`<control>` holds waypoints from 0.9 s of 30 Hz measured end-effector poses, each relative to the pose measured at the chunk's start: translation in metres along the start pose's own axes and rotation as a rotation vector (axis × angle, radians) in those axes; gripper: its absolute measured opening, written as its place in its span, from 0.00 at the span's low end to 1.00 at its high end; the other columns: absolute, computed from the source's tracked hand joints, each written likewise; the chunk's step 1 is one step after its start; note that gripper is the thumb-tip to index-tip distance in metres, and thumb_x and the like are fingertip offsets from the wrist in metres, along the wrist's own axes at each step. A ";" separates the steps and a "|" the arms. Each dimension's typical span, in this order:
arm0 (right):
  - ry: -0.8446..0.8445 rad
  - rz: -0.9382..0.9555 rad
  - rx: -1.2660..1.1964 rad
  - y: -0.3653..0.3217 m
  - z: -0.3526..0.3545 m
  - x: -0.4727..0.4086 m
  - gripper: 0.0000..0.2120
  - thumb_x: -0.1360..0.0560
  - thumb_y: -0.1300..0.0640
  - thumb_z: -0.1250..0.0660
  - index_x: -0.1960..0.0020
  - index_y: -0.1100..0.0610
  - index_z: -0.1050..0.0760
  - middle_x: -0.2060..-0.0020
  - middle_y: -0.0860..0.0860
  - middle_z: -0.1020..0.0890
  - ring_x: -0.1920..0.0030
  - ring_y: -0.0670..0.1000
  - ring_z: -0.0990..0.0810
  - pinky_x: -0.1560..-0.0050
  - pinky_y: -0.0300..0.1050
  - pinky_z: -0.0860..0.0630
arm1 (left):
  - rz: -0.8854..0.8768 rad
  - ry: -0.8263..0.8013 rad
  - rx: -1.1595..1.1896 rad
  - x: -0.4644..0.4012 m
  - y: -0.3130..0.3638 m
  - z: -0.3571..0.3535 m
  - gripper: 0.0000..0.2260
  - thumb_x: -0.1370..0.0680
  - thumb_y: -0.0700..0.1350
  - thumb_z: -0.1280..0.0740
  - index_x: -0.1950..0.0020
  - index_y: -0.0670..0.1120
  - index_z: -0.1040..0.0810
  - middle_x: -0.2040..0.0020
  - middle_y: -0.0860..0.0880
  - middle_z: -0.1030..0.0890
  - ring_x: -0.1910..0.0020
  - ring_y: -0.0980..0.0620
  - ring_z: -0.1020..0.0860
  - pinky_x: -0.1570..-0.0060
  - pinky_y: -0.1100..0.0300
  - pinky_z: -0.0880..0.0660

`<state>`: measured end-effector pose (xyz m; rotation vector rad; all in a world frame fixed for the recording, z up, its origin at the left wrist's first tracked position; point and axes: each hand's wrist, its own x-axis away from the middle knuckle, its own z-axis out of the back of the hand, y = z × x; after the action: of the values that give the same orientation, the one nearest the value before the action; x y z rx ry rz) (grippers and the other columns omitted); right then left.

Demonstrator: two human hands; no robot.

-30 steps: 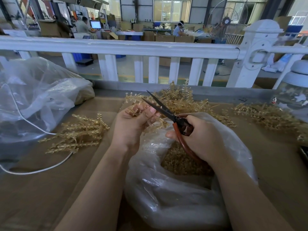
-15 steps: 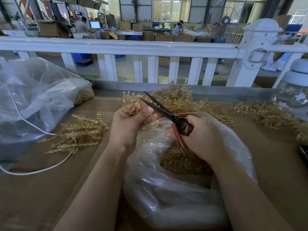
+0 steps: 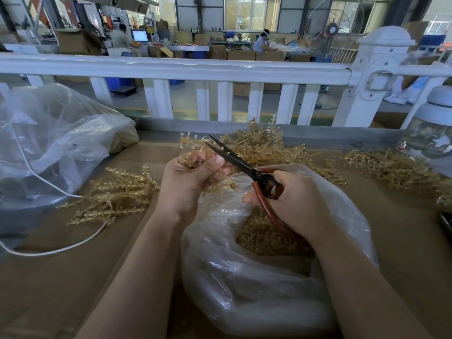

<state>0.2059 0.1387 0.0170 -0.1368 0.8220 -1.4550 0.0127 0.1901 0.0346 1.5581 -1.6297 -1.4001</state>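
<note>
Head camera: a spiky amber plastic sprig [image 3: 195, 159], studded with small pegs, is gripped in the curled left hand [image 3: 188, 184]. The scissors [image 3: 234, 160] are clasped in the right hand [image 3: 296, 204], with the fingers wrapped round smooth reddish-brown loop handles. The thin black blades, slightly parted, are aimed up and leftward, just over the left thumb. Beneath both hands a crinkled clear bag [image 3: 244, 289] of amber bits is seen.

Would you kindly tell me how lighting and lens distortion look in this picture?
Head view: the windows glare bright; the railing bows from wide-angle distortion; the scissors in the right hand and the plastic sprig in the left hand are sharp; sheen on the plastic bag.
</note>
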 end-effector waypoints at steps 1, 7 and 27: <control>0.003 0.003 0.008 0.000 0.000 0.000 0.27 0.39 0.21 0.38 0.57 0.42 0.24 0.64 0.39 0.18 0.63 0.40 0.20 0.66 0.32 0.26 | 0.003 -0.010 -0.008 0.000 0.000 0.000 0.01 0.33 0.42 0.25 0.65 0.48 0.16 0.64 0.46 0.16 0.64 0.50 0.19 0.60 0.59 0.21; 0.039 0.025 0.094 0.003 0.000 -0.002 0.33 0.37 0.19 0.42 0.52 0.46 0.20 0.65 0.38 0.20 0.65 0.39 0.22 0.67 0.32 0.29 | 0.057 -0.019 -0.074 0.000 -0.004 -0.003 0.03 0.33 0.42 0.26 0.64 0.44 0.18 0.66 0.45 0.16 0.66 0.49 0.20 0.56 0.53 0.26; 0.036 0.021 0.050 0.000 -0.002 0.000 0.37 0.39 0.18 0.45 0.48 0.44 0.21 0.62 0.35 0.20 0.62 0.34 0.23 0.67 0.27 0.33 | 0.032 -0.106 -0.084 0.000 -0.010 -0.002 0.02 0.31 0.38 0.27 0.63 0.44 0.17 0.66 0.45 0.16 0.68 0.51 0.19 0.64 0.56 0.19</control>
<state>0.2046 0.1395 0.0161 -0.0641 0.8136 -1.4603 0.0186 0.1914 0.0264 1.4265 -1.6267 -1.5378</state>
